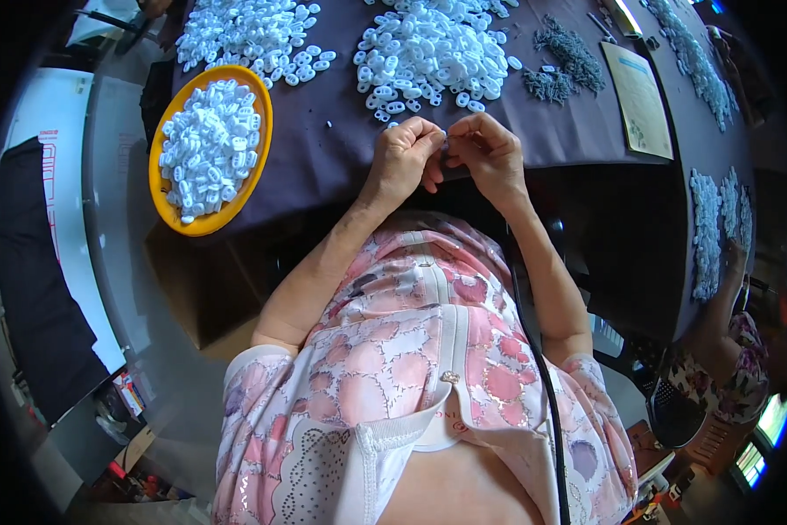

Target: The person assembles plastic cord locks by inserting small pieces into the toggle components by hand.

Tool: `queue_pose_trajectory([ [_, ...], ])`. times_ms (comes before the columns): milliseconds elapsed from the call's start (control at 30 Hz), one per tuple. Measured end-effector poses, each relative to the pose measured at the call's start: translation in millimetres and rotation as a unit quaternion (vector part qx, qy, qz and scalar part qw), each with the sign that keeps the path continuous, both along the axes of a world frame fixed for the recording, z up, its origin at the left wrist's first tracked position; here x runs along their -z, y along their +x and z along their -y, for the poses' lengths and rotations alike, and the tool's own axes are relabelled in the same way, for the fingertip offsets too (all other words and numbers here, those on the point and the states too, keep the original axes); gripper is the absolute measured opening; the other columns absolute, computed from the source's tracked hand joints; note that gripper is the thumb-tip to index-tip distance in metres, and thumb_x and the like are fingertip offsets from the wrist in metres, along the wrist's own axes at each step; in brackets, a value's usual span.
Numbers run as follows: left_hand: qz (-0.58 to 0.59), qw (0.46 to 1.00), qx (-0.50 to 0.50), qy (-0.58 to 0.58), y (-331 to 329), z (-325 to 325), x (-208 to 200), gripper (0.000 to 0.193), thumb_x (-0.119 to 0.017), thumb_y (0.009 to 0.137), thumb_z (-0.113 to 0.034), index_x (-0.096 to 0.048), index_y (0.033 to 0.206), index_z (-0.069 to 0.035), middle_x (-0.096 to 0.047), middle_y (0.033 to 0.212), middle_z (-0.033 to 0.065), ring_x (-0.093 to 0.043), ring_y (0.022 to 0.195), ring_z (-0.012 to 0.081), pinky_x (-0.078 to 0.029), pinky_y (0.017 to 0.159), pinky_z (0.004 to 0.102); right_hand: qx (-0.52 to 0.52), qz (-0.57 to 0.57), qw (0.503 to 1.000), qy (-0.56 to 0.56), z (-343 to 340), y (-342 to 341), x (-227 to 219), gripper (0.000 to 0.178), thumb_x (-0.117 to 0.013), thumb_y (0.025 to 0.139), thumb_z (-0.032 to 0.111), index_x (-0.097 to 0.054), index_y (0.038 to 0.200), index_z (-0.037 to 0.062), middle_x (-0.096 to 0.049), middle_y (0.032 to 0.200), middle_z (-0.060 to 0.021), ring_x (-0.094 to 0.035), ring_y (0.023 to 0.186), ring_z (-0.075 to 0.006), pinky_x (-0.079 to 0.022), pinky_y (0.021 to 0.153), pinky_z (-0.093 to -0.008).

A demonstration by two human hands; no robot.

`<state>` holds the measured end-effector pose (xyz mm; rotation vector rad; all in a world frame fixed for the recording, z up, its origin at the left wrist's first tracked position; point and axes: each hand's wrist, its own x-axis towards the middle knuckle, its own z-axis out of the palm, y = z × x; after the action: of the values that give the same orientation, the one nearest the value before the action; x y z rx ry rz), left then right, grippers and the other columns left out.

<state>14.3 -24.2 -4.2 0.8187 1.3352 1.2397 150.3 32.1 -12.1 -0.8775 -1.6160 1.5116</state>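
Observation:
Just above the table's front edge, my left hand [405, 157] and my right hand [491, 159] meet fingertip to fingertip, both closed in a pinch. What lies between the fingertips is tiny and mostly covered, so I cannot make it out. Directly beyond them spreads a heap of small white oval plastic pieces with holes [433, 59]. To the right of that heap lies a smaller pile of thin grey parts [573, 59]. A yellow oval tray [156, 179] at the left is filled with similar white pieces.
Another white heap [244, 35] lies at the far left of the dark-covered table [319, 157]. A yellowish booklet [638, 103] rests near the right edge. More white pieces lie on the adjoining table at the right, where another person's arm [726, 293] reaches in.

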Motion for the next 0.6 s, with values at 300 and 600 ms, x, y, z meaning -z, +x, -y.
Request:
queue_pose_trajectory([
  [300, -0.053, 0.999, -0.004, 0.003, 4.0, 0.6, -0.6, 0.016, -0.053, 0.088, -0.013, -0.058, 0.079, -0.001, -0.054, 0.057, 0.0007, -0.05, 0.041, 0.0063, -0.039, 0.034, 0.0209, -0.02, -0.03, 0.999, -0.033, -2.8, 2.5, 1.6, 0.008, -0.056, 0.081, -0.006, -0.053, 0.083, 0.0008, -0.056, 0.075, -0.0014, -0.055, 0.065, -0.0066, -0.048, 0.055, -0.0205],
  [600, -0.084, 0.996, 0.022, 0.0, 3.1, 0.7, -3.4, 0.015, -0.053, 0.089, -0.013, -0.059, 0.082, -0.002, -0.053, 0.058, -0.0001, -0.048, 0.041, 0.0056, -0.037, 0.033, 0.0192, -0.053, -0.007, 0.998, -0.024, -1.2, 6.1, 0.0, 0.01, -0.052, 0.082, -0.008, -0.052, 0.083, 0.0023, -0.056, 0.076, -0.0008, -0.055, 0.064, -0.0057, -0.047, 0.056, -0.0185],
])
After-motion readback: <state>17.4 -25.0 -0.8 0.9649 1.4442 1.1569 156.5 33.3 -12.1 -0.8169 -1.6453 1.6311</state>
